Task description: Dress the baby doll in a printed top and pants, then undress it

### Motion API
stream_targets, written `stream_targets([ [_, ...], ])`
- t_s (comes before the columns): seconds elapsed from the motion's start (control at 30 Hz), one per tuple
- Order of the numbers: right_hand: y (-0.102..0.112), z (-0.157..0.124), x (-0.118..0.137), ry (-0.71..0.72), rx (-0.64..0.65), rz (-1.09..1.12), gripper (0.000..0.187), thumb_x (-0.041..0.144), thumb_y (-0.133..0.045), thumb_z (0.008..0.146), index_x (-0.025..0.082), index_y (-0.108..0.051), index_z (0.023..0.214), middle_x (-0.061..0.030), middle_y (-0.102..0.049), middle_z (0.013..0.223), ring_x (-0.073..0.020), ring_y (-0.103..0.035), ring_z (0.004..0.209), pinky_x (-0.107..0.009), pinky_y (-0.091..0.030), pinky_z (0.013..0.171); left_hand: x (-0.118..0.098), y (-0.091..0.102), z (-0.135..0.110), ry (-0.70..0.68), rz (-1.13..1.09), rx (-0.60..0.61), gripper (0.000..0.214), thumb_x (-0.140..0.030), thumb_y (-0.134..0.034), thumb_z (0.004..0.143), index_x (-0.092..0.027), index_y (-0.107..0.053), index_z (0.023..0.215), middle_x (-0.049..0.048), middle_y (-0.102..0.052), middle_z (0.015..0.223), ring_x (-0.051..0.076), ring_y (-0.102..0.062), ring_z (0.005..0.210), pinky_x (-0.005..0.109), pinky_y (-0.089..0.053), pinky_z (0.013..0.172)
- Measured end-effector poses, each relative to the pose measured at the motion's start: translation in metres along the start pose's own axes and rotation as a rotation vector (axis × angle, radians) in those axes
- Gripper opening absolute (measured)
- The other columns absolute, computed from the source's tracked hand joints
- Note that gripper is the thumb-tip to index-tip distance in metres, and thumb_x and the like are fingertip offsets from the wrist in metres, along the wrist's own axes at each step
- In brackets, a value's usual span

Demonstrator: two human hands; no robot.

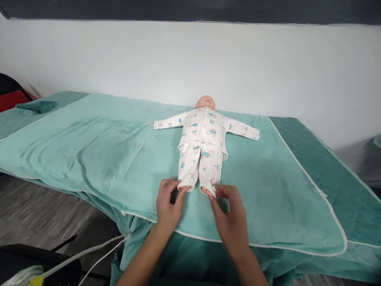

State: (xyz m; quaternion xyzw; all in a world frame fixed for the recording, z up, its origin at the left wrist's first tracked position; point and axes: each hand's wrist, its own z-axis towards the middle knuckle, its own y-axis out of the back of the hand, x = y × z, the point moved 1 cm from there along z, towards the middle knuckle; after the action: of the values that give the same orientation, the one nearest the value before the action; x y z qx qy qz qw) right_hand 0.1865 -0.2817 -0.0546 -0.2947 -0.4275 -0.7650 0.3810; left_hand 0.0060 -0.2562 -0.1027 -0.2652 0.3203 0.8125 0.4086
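Observation:
A baby doll [205,102] lies on its back with its head toward the wall. It wears a white printed jacket [196,127], its sleeves spread out to both sides, and matching white pants [188,161]. My left hand [169,204] pinches the cuff of the pants leg on the left between thumb and fingers. At the other cuff, my right hand [230,212] grips the hem the same way. A bit of each foot shows inside the cuffs. The doll's hands are hidden in the sleeves.
A light green blanket [133,159] with pale piping lies under the doll, over a darker green cover [321,159]. Behind stands a white wall [149,59]. Cables [89,250] hang at the lower left, near a black chair [35,258].

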Motion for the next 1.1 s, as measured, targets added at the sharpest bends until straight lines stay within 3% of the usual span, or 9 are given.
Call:
stream_targets([
  [0.13, -0.007, -0.004, -0.006, 0.011, 0.01, -0.01, 0.024, 0.019, -0.066, 0.094, 0.027, -0.061, 0.116, -0.0024, -0.059, 0.107, -0.015, -0.059, 0.093, -0.029, -0.052, 0.082, -0.005, -0.008, -0.008, -0.155, 0.218, 0.007, 0.033, -0.019, -0.066, 0.091, -0.02, -0.063, 0.124, 0.0096, -0.058, 0.106, 0.021, -0.061, 0.097, 0.035, -0.054, 0.084],
  [0.23, -0.009, -0.003, -0.004, -0.009, 0.018, 0.027, 0.023, 0.02, -0.068, 0.093, 0.027, -0.061, 0.113, -0.0017, -0.06, 0.105, -0.015, -0.058, 0.091, -0.029, -0.052, 0.082, -0.01, -0.011, -0.006, -0.187, 0.264, 0.008, 0.034, -0.02, -0.069, 0.089, -0.021, -0.064, 0.124, 0.0094, -0.057, 0.105, 0.021, -0.061, 0.096, 0.036, -0.055, 0.083],
  [0.4, -0.005, 0.004, 0.001, -0.031, -0.023, 0.12, 0.013, 0.017, -0.066, 0.093, 0.026, -0.061, 0.101, 0.0004, -0.06, 0.095, -0.0139, -0.059, 0.085, -0.027, -0.052, 0.075, -0.019, -0.003, 0.006, -0.204, 0.179, -0.042, 0.037, -0.012, -0.067, 0.089, -0.023, -0.062, 0.124, 0.006, -0.061, 0.098, 0.02, -0.058, 0.095, 0.034, -0.054, 0.084],
  [0.57, -0.004, 0.002, 0.002, 0.117, -0.092, -0.026, 0.015, 0.011, -0.061, 0.095, 0.025, -0.06, 0.101, -0.0025, -0.06, 0.099, -0.0151, -0.062, 0.094, -0.028, -0.053, 0.078, -0.02, 0.0, 0.006, -0.141, 0.128, -0.128, 0.034, -0.014, -0.069, 0.088, -0.021, -0.06, 0.12, 0.0057, -0.054, 0.101, 0.018, -0.057, 0.093, 0.032, -0.053, 0.08],
  [0.87, -0.009, -0.011, -0.011, 0.15, -0.04, -0.112, 0.022, 0.013, -0.062, 0.095, 0.025, -0.06, 0.113, -0.0067, -0.059, 0.108, -0.0185, -0.062, 0.101, -0.033, -0.057, 0.084, -0.011, -0.007, -0.008, -0.147, 0.066, -0.016, 0.028, -0.01, -0.068, 0.088, -0.021, -0.061, 0.113, 0.0045, -0.052, 0.101, 0.016, -0.056, 0.093, 0.03, -0.052, 0.079],
  [1.1, -0.012, -0.007, 0.0, 0.219, 0.006, -0.195, 0.034, 0.017, -0.064, 0.094, 0.027, -0.058, 0.126, -0.0101, -0.06, 0.124, -0.0256, -0.057, 0.117, -0.045, -0.055, 0.094, -0.011, -0.006, -0.004, -0.108, -0.021, 0.018, 0.018, -0.012, -0.067, 0.09, -0.021, -0.065, 0.106, 0.0026, -0.049, 0.097, 0.014, -0.054, 0.087, 0.028, -0.051, 0.075],
])
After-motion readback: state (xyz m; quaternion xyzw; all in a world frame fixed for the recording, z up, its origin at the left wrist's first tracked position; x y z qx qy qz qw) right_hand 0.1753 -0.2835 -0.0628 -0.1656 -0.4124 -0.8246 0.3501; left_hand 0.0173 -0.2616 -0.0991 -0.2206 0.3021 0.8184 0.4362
